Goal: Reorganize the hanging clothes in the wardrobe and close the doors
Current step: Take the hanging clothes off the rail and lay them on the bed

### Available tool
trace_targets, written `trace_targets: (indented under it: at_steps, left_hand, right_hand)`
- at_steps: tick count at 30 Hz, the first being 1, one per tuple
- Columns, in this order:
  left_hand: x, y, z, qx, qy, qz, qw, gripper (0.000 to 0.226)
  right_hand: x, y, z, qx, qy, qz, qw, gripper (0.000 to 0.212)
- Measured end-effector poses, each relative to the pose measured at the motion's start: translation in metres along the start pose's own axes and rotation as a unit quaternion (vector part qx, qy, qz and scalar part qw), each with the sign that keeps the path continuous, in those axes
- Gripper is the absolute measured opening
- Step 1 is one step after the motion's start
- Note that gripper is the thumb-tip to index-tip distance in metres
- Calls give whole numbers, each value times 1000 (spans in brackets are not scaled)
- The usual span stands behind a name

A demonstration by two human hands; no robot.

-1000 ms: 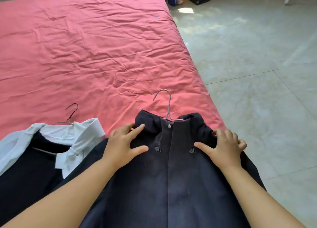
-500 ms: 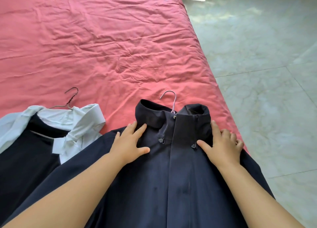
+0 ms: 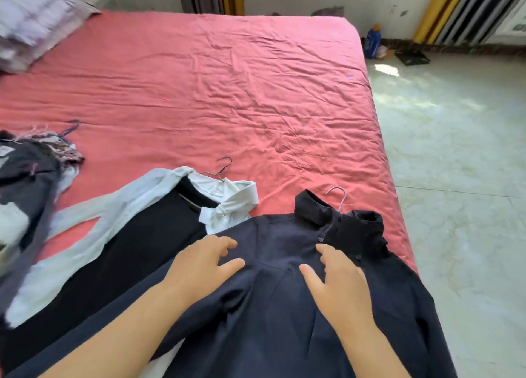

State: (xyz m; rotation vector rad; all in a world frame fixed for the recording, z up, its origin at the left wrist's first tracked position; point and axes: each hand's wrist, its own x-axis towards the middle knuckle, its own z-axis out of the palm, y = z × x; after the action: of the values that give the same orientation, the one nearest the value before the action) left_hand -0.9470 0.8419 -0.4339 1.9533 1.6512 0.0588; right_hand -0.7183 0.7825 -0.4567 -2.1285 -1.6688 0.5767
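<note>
A dark navy coat [image 3: 270, 306] lies flat on the pink bed [image 3: 216, 87], its collar up and a light wire hanger [image 3: 340, 198] sticking out at the neck. My left hand [image 3: 207, 261] rests on the coat's left chest with fingers loosely spread. My right hand [image 3: 338, 278] lies on the coat just below the collar, fingers fairly straight. To the left lies a white and black garment [image 3: 128, 235] on a dark wire hanger [image 3: 220, 168]. No wardrobe is in view.
More dark clothes with a fringed scarf [image 3: 37, 161] lie at the bed's left edge. A striped pillow [image 3: 34, 19] sits at the far left corner. Pale tiled floor [image 3: 461, 178] runs along the right, with a blue bottle [image 3: 373, 40] near the wall.
The view has lifted and swung left, showing more of the bed. Both hands have slid down from the collar onto the coat's chest.
</note>
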Motion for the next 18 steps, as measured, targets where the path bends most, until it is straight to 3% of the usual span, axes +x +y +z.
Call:
trace_targets:
  at_steps: [10,18]
  left_hand:
    - [-226,-163,-127,-43,122,-99,987,25]
    - [-420,-325,-195,-101,253,-263,925,27]
  right_hand:
    - [-134,-243,49,52,-93,-140,984,36]
    - [-243,-440,128,61,-200,-265,941,37]
